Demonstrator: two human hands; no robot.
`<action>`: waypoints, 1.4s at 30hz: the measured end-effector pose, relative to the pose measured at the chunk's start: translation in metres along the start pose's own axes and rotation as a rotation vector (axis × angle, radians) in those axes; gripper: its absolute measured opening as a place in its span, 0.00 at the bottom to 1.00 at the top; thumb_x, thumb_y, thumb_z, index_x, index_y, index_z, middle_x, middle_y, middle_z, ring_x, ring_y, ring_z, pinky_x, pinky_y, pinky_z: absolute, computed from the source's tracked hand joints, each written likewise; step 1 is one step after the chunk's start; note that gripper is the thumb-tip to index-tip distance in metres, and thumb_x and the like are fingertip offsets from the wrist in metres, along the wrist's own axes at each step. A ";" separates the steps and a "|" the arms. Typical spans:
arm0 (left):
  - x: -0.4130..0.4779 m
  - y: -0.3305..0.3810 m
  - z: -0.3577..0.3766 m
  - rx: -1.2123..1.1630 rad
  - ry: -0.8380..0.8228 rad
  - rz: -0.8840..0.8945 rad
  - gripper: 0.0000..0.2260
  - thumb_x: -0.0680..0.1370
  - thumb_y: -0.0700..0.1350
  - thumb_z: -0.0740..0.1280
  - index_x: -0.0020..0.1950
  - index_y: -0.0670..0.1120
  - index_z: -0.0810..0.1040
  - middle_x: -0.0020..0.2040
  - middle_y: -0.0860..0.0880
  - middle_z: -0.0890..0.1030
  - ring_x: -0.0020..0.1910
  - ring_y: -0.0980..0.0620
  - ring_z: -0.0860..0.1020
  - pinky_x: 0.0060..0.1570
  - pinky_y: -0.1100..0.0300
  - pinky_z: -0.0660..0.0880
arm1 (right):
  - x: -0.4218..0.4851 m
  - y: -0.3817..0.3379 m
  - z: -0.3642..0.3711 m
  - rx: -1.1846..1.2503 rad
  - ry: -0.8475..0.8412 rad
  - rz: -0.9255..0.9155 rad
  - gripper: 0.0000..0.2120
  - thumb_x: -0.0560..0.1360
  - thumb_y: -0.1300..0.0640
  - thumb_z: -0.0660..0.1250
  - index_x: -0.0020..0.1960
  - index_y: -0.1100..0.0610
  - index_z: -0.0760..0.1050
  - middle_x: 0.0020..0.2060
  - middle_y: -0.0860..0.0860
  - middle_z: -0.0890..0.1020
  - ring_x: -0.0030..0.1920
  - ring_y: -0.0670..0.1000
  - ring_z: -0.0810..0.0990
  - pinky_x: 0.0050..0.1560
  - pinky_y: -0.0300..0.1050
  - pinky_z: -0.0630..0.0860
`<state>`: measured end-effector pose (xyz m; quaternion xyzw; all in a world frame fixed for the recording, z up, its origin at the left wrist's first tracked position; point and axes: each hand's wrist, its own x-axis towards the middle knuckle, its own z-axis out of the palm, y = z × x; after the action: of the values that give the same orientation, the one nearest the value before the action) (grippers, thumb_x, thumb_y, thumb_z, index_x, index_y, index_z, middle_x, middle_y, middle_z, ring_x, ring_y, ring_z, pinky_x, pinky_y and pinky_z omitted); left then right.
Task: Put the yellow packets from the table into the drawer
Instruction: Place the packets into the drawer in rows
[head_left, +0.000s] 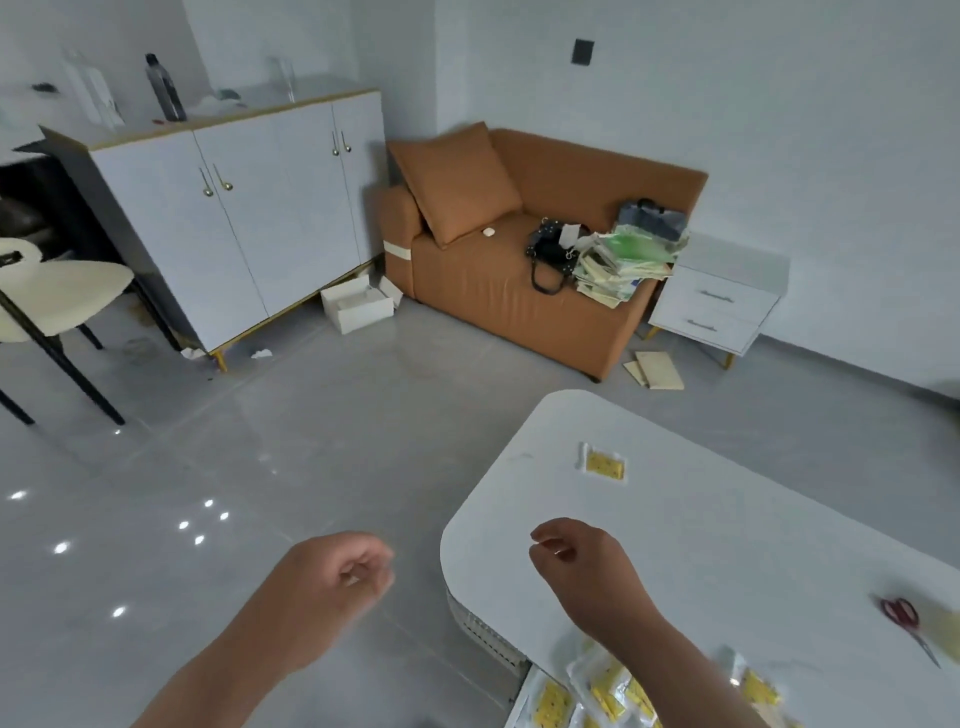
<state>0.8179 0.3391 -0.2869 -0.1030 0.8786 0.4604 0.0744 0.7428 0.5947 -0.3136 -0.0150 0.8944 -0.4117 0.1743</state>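
One yellow packet (604, 464) lies flat on the white table (727, 519), toward its far left corner. Under the table's near edge the open drawer (524, 696) holds several yellow packets (608, 688). Another yellow packet (759, 688) lies by my right forearm at the table's front. My right hand (582, 558) hovers over the table's left end, short of the far packet, fingers loosely curled and holding nothing. My left hand (337, 571) hangs over the floor left of the table, fingers loosely curled, empty.
Red-handled scissors (906, 623) lie at the table's right. An orange sofa (519, 260) with a bag and papers, a white nightstand (717, 306), a white cabinet (234, 218) and a cream chair (52, 296) stand beyond the grey floor.
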 end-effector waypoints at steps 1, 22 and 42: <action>0.017 0.003 0.001 0.008 -0.029 0.003 0.08 0.74 0.42 0.71 0.41 0.56 0.83 0.40 0.61 0.83 0.43 0.64 0.81 0.50 0.63 0.76 | 0.009 0.001 -0.004 0.007 0.024 0.023 0.07 0.76 0.53 0.65 0.52 0.46 0.78 0.44 0.42 0.82 0.46 0.38 0.79 0.46 0.33 0.74; 0.371 0.051 0.215 0.110 -0.496 0.157 0.04 0.73 0.42 0.71 0.41 0.51 0.80 0.34 0.60 0.82 0.36 0.64 0.79 0.35 0.73 0.70 | 0.131 0.155 -0.047 0.184 0.425 0.612 0.07 0.74 0.52 0.67 0.45 0.39 0.73 0.40 0.38 0.81 0.39 0.33 0.77 0.37 0.24 0.70; 0.612 -0.074 0.508 0.721 -0.463 0.460 0.25 0.67 0.56 0.74 0.58 0.46 0.74 0.58 0.45 0.77 0.58 0.42 0.73 0.52 0.53 0.73 | 0.242 0.380 0.068 0.314 0.553 0.791 0.11 0.73 0.55 0.70 0.40 0.39 0.73 0.40 0.41 0.83 0.44 0.31 0.77 0.38 0.23 0.70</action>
<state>0.2629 0.6481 -0.7710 0.2316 0.9424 0.1420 0.1951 0.5824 0.7547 -0.7085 0.4609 0.7716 -0.4321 0.0736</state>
